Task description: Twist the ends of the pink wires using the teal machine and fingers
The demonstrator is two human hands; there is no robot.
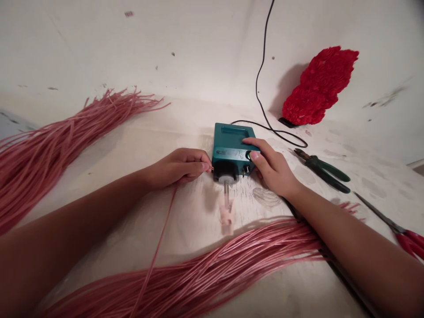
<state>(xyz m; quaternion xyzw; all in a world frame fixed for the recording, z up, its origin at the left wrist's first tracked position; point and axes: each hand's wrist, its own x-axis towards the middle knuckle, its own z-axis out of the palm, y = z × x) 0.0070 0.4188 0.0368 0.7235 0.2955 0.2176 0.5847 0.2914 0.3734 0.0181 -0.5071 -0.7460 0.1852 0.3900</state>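
Observation:
A small teal electric machine (232, 143) sits on the pale surface, with a white round nozzle (226, 179) and a thin metal rod at its front. My left hand (185, 167) is closed in a pinch on a pink wire (162, 234), holding its end against the machine's left side. The wire runs down from under the fingers across the lower bundle. My right hand (273, 165) grips the machine's right side, index finger on top and thumb at a round green-lit button (248, 155). A blurred pinkish patch (227, 216) shows below the rod.
Pink wire bundles lie at left (82, 132) and in front (215, 265), the latter partly under my right forearm. Green-handled pliers (324, 172) and red-handled scissors (397, 232) lie at right. A black cord (258, 79) loops behind, near a red ruffled object (321, 88).

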